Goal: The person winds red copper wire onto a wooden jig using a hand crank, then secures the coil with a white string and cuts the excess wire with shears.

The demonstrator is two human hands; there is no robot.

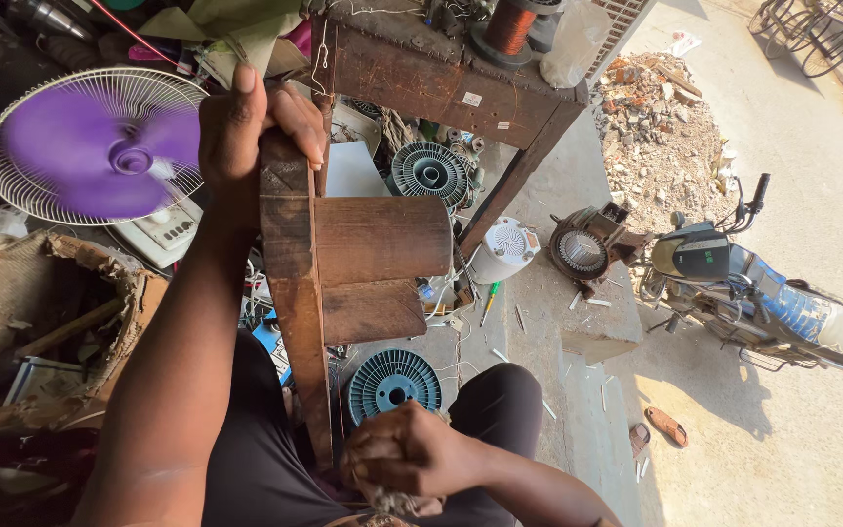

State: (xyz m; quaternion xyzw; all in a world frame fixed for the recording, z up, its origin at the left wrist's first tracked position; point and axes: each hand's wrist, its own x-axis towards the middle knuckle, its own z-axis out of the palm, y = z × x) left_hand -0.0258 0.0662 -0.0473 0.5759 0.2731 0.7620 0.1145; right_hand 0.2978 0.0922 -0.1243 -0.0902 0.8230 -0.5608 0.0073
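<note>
**Wooden winding frame, held upright**

Wooden frame (343, 263): dark brown, worn, rough-sawn. One long narrow upright post runs from the left hand (246, 127) at its top down to the lap. Two broad blocks stick out to the right of the post, upper one larger and rounded at its outer edge, lower one shorter. Right hand (407, 454) closed near the post's foot, over a small greyish bundle; what it is cannot be told.

Sunlit concrete yard (792, 459) outside, rubble pile (658, 127) by a parked motorbike (753, 288). Worn wooden worktop (441, 78) up top, purple fan (100, 146) spinning in the clutter.
</note>
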